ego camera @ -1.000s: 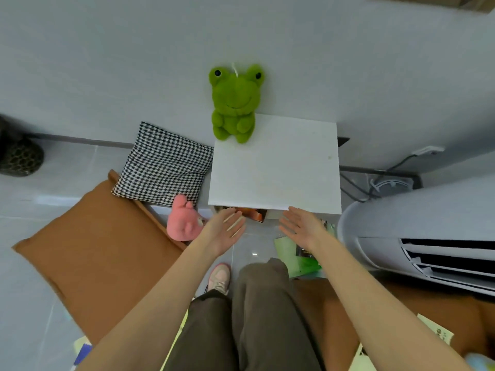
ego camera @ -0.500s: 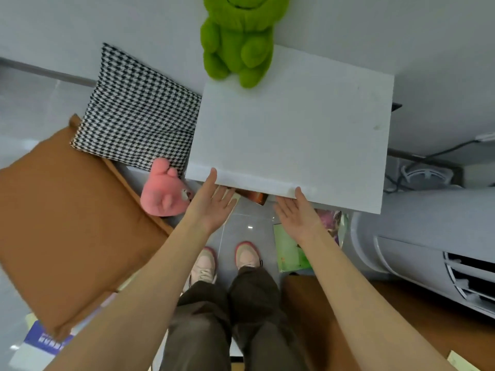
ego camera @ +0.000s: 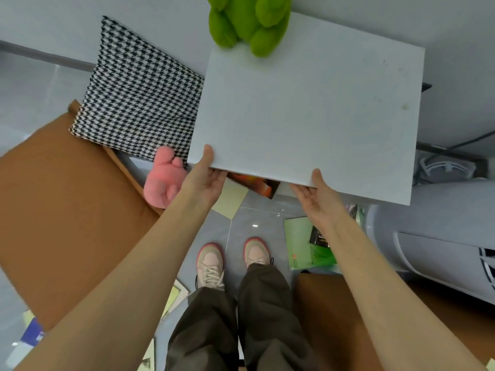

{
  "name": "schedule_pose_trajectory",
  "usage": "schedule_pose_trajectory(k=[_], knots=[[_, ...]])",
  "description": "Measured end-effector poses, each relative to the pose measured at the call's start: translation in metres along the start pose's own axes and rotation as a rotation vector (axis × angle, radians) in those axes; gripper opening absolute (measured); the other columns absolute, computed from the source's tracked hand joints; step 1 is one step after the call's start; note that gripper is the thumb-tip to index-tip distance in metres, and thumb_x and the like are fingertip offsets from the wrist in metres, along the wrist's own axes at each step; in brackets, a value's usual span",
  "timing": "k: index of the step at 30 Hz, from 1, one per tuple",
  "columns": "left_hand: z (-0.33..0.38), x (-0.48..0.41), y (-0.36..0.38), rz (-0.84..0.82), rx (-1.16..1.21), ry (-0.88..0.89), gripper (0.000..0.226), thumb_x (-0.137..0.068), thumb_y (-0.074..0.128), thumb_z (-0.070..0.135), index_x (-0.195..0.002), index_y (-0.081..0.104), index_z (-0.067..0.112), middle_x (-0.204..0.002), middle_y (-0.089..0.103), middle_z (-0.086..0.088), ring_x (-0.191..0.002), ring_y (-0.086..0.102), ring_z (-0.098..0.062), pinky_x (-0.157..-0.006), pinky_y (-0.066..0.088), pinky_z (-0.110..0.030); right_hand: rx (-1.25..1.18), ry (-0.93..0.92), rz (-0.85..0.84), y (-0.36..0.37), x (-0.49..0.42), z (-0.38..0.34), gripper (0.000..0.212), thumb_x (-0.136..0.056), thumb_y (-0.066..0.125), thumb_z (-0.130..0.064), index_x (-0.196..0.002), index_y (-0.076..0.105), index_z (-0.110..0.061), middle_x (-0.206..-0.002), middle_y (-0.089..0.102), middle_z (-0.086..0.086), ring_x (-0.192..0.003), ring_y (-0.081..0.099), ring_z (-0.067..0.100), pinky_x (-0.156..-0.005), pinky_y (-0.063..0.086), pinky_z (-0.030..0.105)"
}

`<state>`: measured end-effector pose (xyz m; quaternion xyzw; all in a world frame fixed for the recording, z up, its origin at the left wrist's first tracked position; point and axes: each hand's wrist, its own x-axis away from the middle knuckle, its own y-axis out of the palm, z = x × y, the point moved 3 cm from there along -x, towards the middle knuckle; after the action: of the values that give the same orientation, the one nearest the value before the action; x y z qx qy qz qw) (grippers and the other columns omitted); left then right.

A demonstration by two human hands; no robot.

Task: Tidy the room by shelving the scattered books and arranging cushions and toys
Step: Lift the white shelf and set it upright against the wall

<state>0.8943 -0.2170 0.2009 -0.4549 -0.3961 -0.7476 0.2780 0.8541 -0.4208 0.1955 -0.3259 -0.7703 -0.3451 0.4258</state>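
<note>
A white shelf unit (ego camera: 308, 108) stands against the wall, seen from above. My left hand (ego camera: 205, 180) holds its front edge near the left corner, thumb on top and fingers underneath. My right hand (ego camera: 316, 199) holds the same edge further right, also with the thumb on top. A green frog toy (ego camera: 249, 22) sits at the back of the top. A dark orange book (ego camera: 257, 184) pokes out from under the top. A pink plush toy (ego camera: 164, 183) lies beside a houndstooth cushion (ego camera: 139, 97) and a large brown cushion (ego camera: 61, 218).
A green book (ego camera: 302, 245) and a pale yellow book (ego camera: 230, 202) lie on the tiled floor by my feet. A second brown cushion (ego camera: 334, 317) sits at lower right. A white floor air conditioner (ego camera: 442, 231) stands at the right. More books (ego camera: 32, 336) lie at lower left.
I have stepped closer and looked down. Both hands went from hovering open before the shelf's front edge to holding it with thumbs on top.
</note>
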Motion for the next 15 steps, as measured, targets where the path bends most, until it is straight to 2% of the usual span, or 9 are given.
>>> schedule_pose_trajectory(k=[2,3,4,5,8,9,12,15], knots=[[0.005,0.004,-0.009,0.007,-0.01,0.033,0.01,-0.095,0.054,0.006,-0.088,0.057,0.012,-0.088,0.065,-0.008,-0.111,0.059,-0.024,-0.103,0.043,-0.04,0.019,0.011,-0.008,0.001,0.004,0.008,0.014,-0.098,0.05,-0.013,-0.096,0.055,0.001,-0.093,0.067,0.017,-0.086,0.065,0.028,-0.073,0.058,0.04],[0.007,0.003,-0.014,0.004,-0.013,0.04,0.009,-0.094,0.054,0.006,-0.088,0.057,0.012,-0.085,0.064,-0.007,-0.105,0.061,-0.022,-0.101,0.045,-0.039,0.033,0.011,-0.012,0.002,0.004,0.012,0.015,-0.098,0.05,-0.013,-0.096,0.055,0.001,-0.093,0.067,0.017,-0.084,0.066,0.027,-0.067,0.059,0.038],[0.01,0.004,-0.017,0.006,0.004,0.032,0.004,-0.094,0.056,0.007,-0.093,0.058,0.011,-0.085,0.065,-0.008,-0.099,0.063,-0.021,-0.098,0.047,-0.038,0.043,0.012,-0.013,0.003,0.005,0.016,0.015,-0.098,0.051,-0.013,-0.096,0.055,0.001,-0.092,0.067,0.017,-0.083,0.066,0.026,-0.061,0.06,0.036],[0.013,0.001,-0.021,0.007,0.002,0.023,0.008,-0.093,0.058,0.009,-0.101,0.058,0.009,-0.086,0.065,-0.008,-0.092,0.064,-0.021,-0.096,0.049,-0.037,0.049,0.01,-0.018,0.005,0.005,0.018,0.015,-0.098,0.051,-0.013,-0.097,0.055,0.001,-0.092,0.067,0.017,-0.082,0.066,0.026,-0.059,0.06,0.036],[0.019,-0.01,-0.026,0.011,-0.035,0.016,0.011,-0.09,0.062,0.011,-0.1,0.058,0.008,-0.091,0.067,-0.008,-0.084,0.065,-0.02,-0.091,0.052,-0.034,0.039,-0.005,-0.034,0.009,0.003,0.021,0.016,-0.098,0.051,-0.013,-0.102,0.055,0.002,-0.096,0.066,0.018,-0.085,0.066,0.027,-0.06,0.06,0.036],[0.02,-0.015,-0.027,-0.002,-0.047,0.024,0.017,-0.089,0.063,0.011,-0.105,0.058,0.008,-0.095,0.068,-0.009,-0.085,0.067,-0.02,-0.086,0.054,-0.033,0.036,-0.006,-0.041,0.01,0.003,0.022,0.016,-0.098,0.051,-0.013,-0.103,0.054,0.002,-0.097,0.066,0.018,-0.085,0.066,0.027,-0.06,0.06,0.037],[0.025,-0.029,-0.03,-0.061,-0.028,0.074,0.056,-0.078,0.072,0.009,-0.13,0.051,0.011,-0.113,0.068,-0.011,-0.09,0.071,-0.023,-0.066,0.058,-0.033,0.031,-0.017,-0.054,0.013,0.002,0.021,0.019,-0.097,0.051,-0.012,-0.109,0.053,0.003,-0.098,0.067,0.018,-0.083,0.068,0.026,-0.061,0.06,0.037],[0.028,-0.038,-0.033,-0.082,-0.02,0.084,0.071,-0.067,0.077,0.009,-0.132,0.05,0.01,-0.116,0.067,-0.012,-0.092,0.071,-0.025,-0.063,0.058,-0.034,0.019,-0.027,-0.067,0.014,-0.002,0.018,0.019,-0.097,0.052,-0.012,-0.109,0.054,0.003,-0.094,0.069,0.017,-0.076,0.071,0.024,-0.063,0.06,0.038]])
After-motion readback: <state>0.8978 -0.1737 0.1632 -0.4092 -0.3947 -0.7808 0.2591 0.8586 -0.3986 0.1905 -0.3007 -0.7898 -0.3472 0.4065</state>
